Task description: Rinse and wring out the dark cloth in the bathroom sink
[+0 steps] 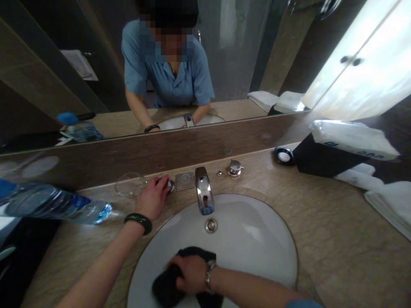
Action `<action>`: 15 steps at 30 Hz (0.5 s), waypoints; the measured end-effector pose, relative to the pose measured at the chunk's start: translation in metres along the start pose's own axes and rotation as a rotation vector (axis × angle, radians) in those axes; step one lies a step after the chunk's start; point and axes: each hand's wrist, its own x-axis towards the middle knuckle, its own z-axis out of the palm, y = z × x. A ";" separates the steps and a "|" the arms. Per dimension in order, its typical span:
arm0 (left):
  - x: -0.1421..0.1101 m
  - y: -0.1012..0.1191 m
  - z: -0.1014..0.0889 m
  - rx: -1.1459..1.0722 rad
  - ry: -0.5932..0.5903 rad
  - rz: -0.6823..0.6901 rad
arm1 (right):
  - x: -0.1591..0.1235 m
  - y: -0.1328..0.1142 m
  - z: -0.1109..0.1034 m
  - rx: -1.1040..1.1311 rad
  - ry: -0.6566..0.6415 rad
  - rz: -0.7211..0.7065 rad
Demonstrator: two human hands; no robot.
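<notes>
My left hand (152,197), with a dark bangle at its wrist, has its fingers closed round the left tap knob (171,185) behind the basin. The fingers cover most of that knob. Down in the white oval sink (272,239), my right hand (192,273) grips a bunched black cloth (165,286); part of the cloth spreads out beyond the wrist. The chrome faucet (204,192) arches over the sink's back rim between the two hands. No water can be made out at its spout.
A large water bottle (61,205) lies on the left side of the counter, near a clear glass (130,184). Right of the faucet stands another tap knob (234,167). A black tissue box (327,158), a small round dish (284,156) and folded white towels (393,201) are farther right.
</notes>
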 end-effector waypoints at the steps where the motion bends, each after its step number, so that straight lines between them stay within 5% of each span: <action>1: 0.004 0.002 -0.004 0.059 -0.026 0.002 | 0.008 0.003 -0.019 -0.061 0.086 0.022; 5: 0.018 0.012 -0.011 0.203 -0.054 -0.071 | -0.032 0.033 -0.106 -0.247 0.298 0.156; 8: 0.022 0.018 -0.010 0.109 -0.077 -0.201 | -0.078 0.049 -0.145 -0.298 0.421 0.208; 11: 0.018 0.022 -0.010 -0.011 -0.088 -0.307 | -0.095 0.052 -0.156 -0.123 0.367 0.098; 15: 0.002 0.025 -0.011 -0.116 -0.028 -0.343 | -0.073 0.041 -0.141 0.573 0.349 0.101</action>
